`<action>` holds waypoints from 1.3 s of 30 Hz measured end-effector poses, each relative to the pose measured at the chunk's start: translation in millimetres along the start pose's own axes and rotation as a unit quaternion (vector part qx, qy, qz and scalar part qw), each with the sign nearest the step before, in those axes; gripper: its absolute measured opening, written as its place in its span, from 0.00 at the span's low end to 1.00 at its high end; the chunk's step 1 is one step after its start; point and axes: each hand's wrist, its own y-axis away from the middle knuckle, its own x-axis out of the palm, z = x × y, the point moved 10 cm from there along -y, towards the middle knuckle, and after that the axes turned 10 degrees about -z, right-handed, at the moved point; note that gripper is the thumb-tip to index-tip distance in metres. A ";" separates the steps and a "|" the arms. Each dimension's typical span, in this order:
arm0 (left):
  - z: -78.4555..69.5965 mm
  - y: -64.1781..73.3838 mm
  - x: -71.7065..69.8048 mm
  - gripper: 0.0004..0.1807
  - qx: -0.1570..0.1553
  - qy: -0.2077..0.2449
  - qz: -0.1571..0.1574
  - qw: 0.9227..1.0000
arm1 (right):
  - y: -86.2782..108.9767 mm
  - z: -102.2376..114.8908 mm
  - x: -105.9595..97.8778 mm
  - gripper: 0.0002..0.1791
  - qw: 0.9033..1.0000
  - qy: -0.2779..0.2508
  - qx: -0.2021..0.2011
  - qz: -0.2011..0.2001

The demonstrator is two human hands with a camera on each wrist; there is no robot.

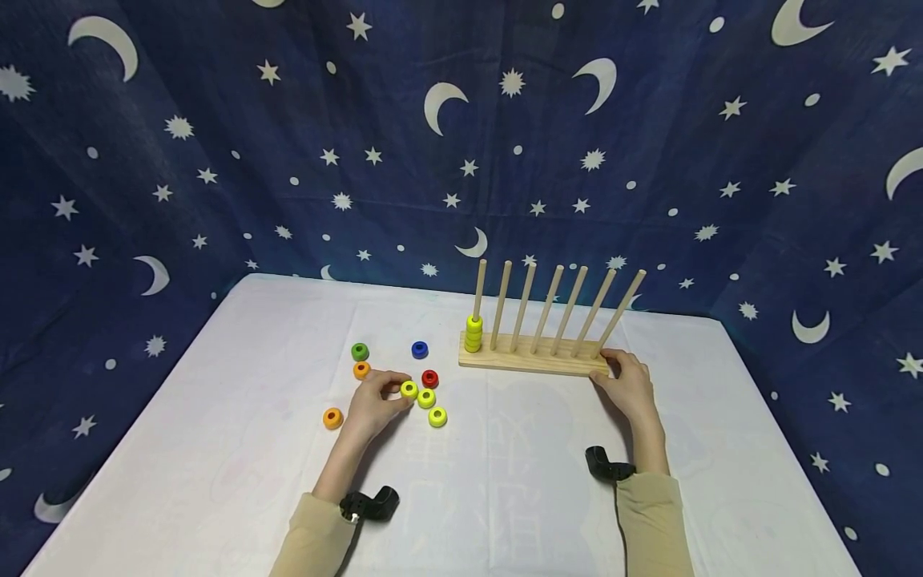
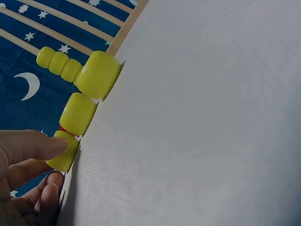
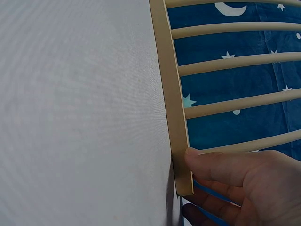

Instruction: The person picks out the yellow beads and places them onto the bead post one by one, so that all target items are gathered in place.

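Thumb and fingers of my left hand [image 1: 373,405] pinch a yellow bead [image 2: 69,157] low over the white table. Two more yellow beads [image 1: 437,417] lie just to its right, with a red bead [image 1: 429,380] close behind them. My right hand [image 1: 630,385] grips the right end of a wooden peg rack [image 1: 530,362], thumb on the front of its base [image 3: 175,117] and the other fingers behind. Several upright pegs rise from this base. Stacked yellow beads [image 1: 473,335] sit on the leftmost peg, and the other pegs are bare.
A blue bead [image 1: 420,350] lies farther back, left of the rack. Near the left hand are a green bead [image 1: 360,353] and two orange beads [image 1: 332,419]. Behind the white table [image 1: 505,497] hangs a dark blue cloth [image 1: 397,184] with moons and stars.
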 end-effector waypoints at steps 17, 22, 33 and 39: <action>-1.6 1.7 0.9 0.18 0.011 -0.016 -0.004 1.000 | -0.5 0.3 1.1 0.30 1.000 0.002 0.003 0.006; 0.0 2.1 1.8 0.17 0.007 -0.015 -0.005 1.000 | -0.3 -1.6 1.9 0.31 1.000 0.006 0.010 0.010; 3.3 1.4 1.7 0.16 -0.004 -0.003 -0.013 1.000 | -1.1 -3.2 2.4 0.31 1.000 0.003 0.016 0.008; 4.1 1.1 -0.1 0.16 -0.009 0.015 -0.018 1.000 | -0.8 -2.3 1.8 0.31 1.000 0.001 0.015 0.008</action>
